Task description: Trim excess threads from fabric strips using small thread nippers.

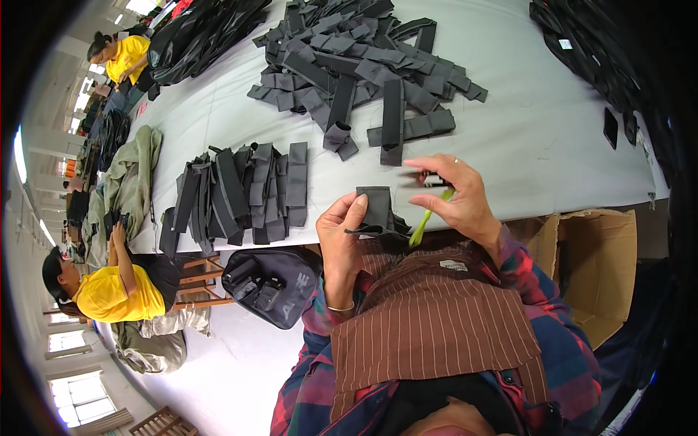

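My left hand (340, 236) pinches a dark grey fabric strap (376, 207) between thumb and fingers at the table's near edge. The strap's stitched end points up, and its lower part bunches in front of the striped brown apron. To its right, my right hand (459, 200) is curled around a slim yellow-green tool (419, 231), whose kind I cannot make out. Its thumb and index finger are apart at the tips, with something dark between them. Beyond my hands, one strap (392, 120) lies across another.
A large heap of dark grey straps (363, 58) covers the far middle of the white table (523, 167). Overlapping straps (240, 192) lie left. A black bag (273, 287) hangs below the edge; an open cardboard box (600, 269) stands right. Two people in yellow work at left.
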### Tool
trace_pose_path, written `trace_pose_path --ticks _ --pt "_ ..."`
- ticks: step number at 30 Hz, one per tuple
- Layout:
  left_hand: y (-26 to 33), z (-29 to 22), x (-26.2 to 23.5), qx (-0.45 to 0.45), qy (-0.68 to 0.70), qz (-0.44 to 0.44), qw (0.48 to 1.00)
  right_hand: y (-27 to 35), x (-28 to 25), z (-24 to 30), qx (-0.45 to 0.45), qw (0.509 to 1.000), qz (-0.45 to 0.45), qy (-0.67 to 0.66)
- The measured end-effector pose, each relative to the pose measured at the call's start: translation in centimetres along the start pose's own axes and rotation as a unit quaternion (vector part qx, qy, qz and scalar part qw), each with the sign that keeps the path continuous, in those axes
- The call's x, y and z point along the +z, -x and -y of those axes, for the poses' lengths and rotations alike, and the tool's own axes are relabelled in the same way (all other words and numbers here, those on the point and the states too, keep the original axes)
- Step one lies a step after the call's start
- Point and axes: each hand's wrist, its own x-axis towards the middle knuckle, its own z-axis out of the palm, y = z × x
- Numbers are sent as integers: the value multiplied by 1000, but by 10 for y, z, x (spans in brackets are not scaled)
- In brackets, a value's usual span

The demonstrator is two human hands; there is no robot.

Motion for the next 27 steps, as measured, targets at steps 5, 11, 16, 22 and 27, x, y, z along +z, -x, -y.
trace_pose_path --ticks 5,11,16,22,27 --pt "1 -1 -1 -26 15 -6 1000 2 -2 -8 -50 992 23 116" --pt "1 -2 -1 -51 27 14 998 2 2 -9 -88 990 15 111" --pt "1 -2 1 -73 36 16 997 1 2 -7 -96 989 12 110" --pt "4 -9 2 -54 42 48 996 2 -3 1 -113 980 37 157" --pt "2 -9 -2 140 -24 90 986 4 -5 6 141 970 54 -189"
